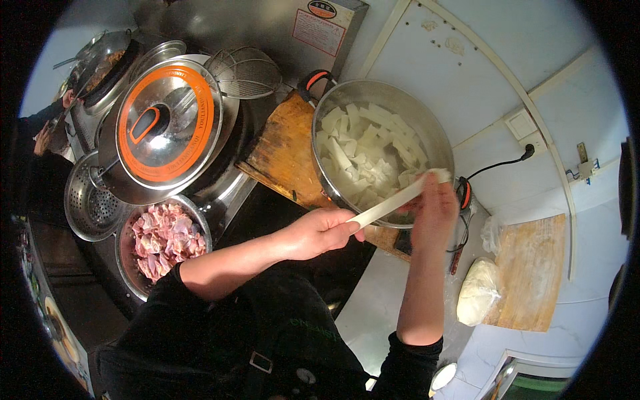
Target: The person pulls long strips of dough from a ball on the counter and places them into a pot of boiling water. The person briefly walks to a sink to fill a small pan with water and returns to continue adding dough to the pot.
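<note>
A long flat strip of pale dough slants across the near rim of a large steel pot. My left hand grips its lower end, just outside the rim. At the upper end, over the pot's right side, my right hand has its fingers on the strip; this hand is blurred and part of its grip is hidden. Many flat dough pieces lie in cloudy liquid inside the pot. A black-and-orange handle juts from the pot's far left.
A steel colander of raw meat pieces stands at left, below an orange-ringed lid. A wire strainer lies beyond. To the right are bagged dough, a wooden board and a plugged-in cord. Another person's hand shows far left.
</note>
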### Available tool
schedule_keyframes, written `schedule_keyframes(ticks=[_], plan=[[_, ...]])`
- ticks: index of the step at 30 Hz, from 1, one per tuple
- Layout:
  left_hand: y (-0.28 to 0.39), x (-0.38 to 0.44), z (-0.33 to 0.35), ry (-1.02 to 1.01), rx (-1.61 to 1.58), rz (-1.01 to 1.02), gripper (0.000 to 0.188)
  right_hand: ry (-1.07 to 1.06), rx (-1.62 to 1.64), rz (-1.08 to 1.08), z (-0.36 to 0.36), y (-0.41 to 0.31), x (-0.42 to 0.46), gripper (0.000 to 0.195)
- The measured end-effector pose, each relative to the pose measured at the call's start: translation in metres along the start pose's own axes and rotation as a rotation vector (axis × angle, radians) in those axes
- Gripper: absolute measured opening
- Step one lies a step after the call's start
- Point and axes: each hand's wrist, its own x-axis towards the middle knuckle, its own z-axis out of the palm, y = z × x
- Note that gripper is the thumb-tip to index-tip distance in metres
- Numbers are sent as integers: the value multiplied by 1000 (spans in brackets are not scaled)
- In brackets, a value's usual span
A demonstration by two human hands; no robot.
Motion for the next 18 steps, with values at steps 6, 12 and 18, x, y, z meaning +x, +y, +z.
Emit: schedule_keyframes(ticks=[6, 12, 18], plan=[[2, -6, 2, 42, -2, 11, 23, -149, 313, 390, -2, 5, -1, 31], [-9, 0, -2, 72, 29, 22, 22, -438, 67, 179, 23, 14, -25, 62], [15, -5, 4, -32, -110, 94, 25, -230, -877, -82, 16, 45, 43, 84]])
